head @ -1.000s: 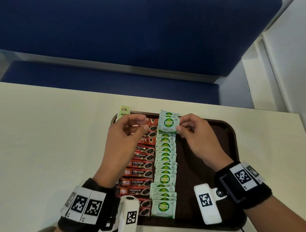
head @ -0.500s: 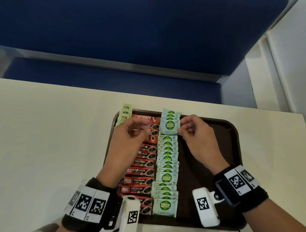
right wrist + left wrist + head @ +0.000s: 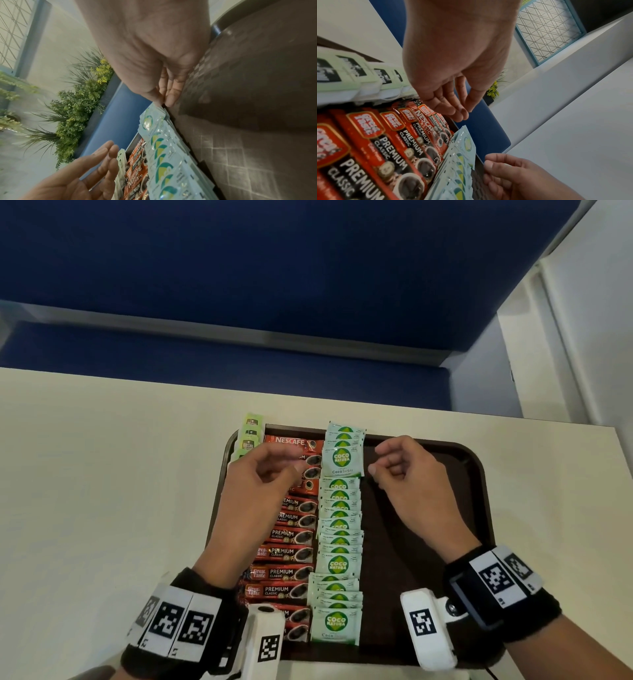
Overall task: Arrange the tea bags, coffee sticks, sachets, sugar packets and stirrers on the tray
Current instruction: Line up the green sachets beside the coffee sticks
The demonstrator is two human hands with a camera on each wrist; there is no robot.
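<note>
A dark brown plastic tray (image 3: 479, 508) with rounded corners and a fine checked floor lies on a pale cream bench (image 3: 102, 474). Three columns of packets fill its left half, each column running from the tray's near edge to its far edge. Along the tray's left rim stand pale green paper tea bags (image 3: 251, 433); four show past the left hand, the rest hidden. Beside them, glossy red and black foil coffee sticks (image 3: 291, 573) lie crosswise and overlapping; about eleven can be counted, some covered by the hand. Next toward the tray's centre are square, shiny, pale green sugar packets (image 3: 339, 563), shingled too closely for a sure count, roughly twenty. The tray's right half shows bare floor.

The left hand (image 3: 257, 494) hovers over the far coffee sticks, fingers loosely curled, its grip relaxed and holding nothing. The right hand (image 3: 411, 484) hovers just right of the far sugar packets, fingers loosely curled; its grip holds nothing, though in the right wrist view the fingertips (image 3: 171, 100) come near a packet's corner and contact cannot be told.

Beyond the bench runs a blue upholstered seat (image 3: 274, 285).
</note>
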